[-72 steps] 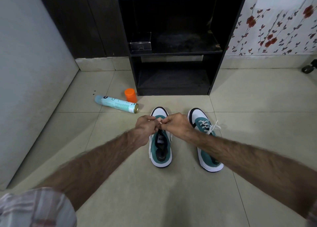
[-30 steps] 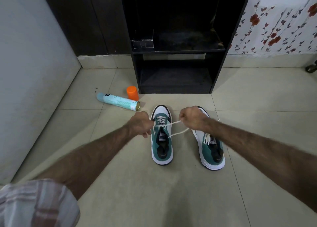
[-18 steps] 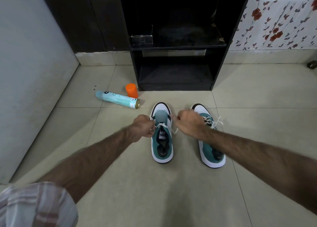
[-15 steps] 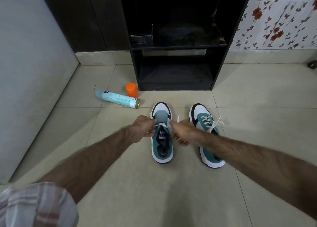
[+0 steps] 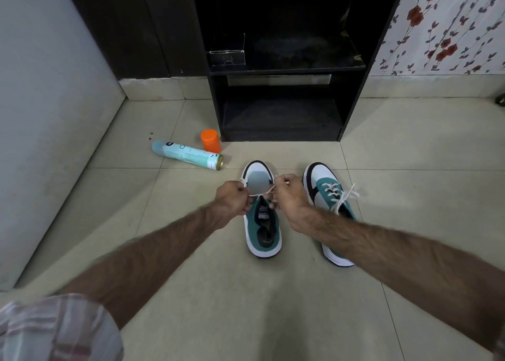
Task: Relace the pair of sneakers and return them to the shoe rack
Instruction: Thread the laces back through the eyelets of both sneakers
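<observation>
Left hand [image 5: 232, 201] and right hand [image 5: 291, 196] each hold a closed grip on the white cotton lace [image 5: 263, 194] over the left teal-and-white canvas sneaker [image 5: 263, 232] on the floor.

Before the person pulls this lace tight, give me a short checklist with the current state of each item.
1. Left hand grips a lace end: ok.
2. Right hand grips the other end: ok.
3. White lace spans the left sneaker: ok.
4. All eyelets threaded: cannot tell, hands cover them.
5. Right sneaker laced and tied: ok.
6. Shoe rack lower shelf free: ok.
</observation>
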